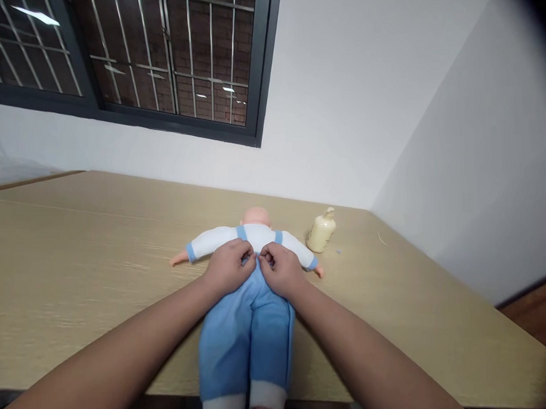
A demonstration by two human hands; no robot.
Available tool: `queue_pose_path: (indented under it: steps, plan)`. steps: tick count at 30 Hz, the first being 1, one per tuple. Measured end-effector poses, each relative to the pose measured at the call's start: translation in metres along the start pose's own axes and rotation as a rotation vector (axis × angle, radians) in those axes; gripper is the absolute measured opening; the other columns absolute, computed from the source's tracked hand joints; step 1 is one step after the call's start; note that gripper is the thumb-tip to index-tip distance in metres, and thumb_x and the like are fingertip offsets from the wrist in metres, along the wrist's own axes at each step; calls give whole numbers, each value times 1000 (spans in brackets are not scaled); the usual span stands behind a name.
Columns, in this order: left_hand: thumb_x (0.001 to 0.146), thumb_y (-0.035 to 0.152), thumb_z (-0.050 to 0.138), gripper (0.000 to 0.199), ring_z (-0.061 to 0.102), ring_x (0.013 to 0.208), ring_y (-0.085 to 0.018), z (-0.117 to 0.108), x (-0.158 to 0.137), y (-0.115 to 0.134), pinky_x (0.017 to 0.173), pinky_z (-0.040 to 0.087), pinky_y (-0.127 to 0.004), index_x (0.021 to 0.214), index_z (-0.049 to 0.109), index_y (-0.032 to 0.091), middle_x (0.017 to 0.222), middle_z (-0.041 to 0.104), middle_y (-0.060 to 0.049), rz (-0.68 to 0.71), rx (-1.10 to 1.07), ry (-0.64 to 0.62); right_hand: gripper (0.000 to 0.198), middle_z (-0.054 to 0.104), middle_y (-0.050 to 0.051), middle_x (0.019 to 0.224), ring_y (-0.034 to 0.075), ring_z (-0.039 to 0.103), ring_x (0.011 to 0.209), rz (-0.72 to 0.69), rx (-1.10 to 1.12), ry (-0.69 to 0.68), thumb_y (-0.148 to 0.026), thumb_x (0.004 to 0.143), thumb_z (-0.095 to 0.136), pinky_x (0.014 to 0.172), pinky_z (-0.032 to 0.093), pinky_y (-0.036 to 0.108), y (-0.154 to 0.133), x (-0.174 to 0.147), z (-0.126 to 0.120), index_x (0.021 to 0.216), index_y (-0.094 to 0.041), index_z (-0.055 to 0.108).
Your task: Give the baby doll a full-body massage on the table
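Note:
A baby doll (258,217) lies on the table with its arms spread and its head toward the wall. It wears a white top (215,237) with blue cuffs and straps, and blue trousers (228,334) with white hems. The trouser legs reach over the table's near edge. At the waist, my left hand (233,264) is closed, thumb and fingers pinching the blue cloth of the trousers. Close beside it, my right hand (280,268) pinches the same waist area from the other side. The fingertips partly hide the pinched cloth.
A cream pump bottle (322,231) stands right of the doll, near its hand. By the bottle lies a small pale bluish bit (338,251). A thin strand (381,239) lies farther right on the wooden table (99,234). Behind are a white wall and a barred window (173,59).

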State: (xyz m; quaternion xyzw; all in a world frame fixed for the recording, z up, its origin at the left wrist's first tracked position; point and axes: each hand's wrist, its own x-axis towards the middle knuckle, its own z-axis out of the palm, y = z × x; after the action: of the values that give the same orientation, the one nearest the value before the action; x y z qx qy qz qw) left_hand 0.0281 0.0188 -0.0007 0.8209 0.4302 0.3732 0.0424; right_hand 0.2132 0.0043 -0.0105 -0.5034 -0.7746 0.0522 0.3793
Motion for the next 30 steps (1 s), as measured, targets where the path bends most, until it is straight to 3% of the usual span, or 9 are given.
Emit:
queue_pose_path:
  steps: [4,8,13,20,24,30]
  plan:
    - [87,27,55,13,58,89,-25,1,-3,5,81,44,-36,87,64,18,88,62,-8,94,129,63,15,64,9,98,25,56,97,-127,-110,91,-26,89,53,88,42,36,-1,-4,4,99,-21,63]
    - [85,30,58,22,62,83,-25,-2,2,1,75,44,-35,98,68,16,87,67,-8,-4,91,-28,13,64,7,97,23,56,94,-117,-108,21,-24,89,54,85,42,34,-1,0,1,97,-20,63]
    - [88,33,54,22,64,75,-22,-9,11,-3,69,41,-32,87,73,21,79,72,-3,-77,5,-138,8,67,1,90,19,59,86,-48,-74,-102,-25,89,56,76,40,29,1,11,-6,89,-23,64]
    - [91,34,52,25,61,67,-19,-11,7,5,63,38,-30,77,68,21,69,68,-1,-120,-54,-184,39,65,0,72,16,56,69,53,-66,-222,-40,102,39,63,31,28,2,12,-14,76,-22,62]
    - [89,28,53,17,59,70,-19,-4,1,10,65,39,-31,79,64,20,73,64,-2,-13,40,-74,25,63,2,79,17,54,74,-17,-220,-96,-31,98,44,67,32,29,-6,4,-8,79,-21,58]
    - [92,25,49,22,57,84,-24,0,-5,12,77,43,-35,80,66,18,82,61,-8,166,187,54,11,60,6,89,22,52,86,-139,-338,80,-25,91,49,79,37,34,-10,-3,2,86,-20,58]
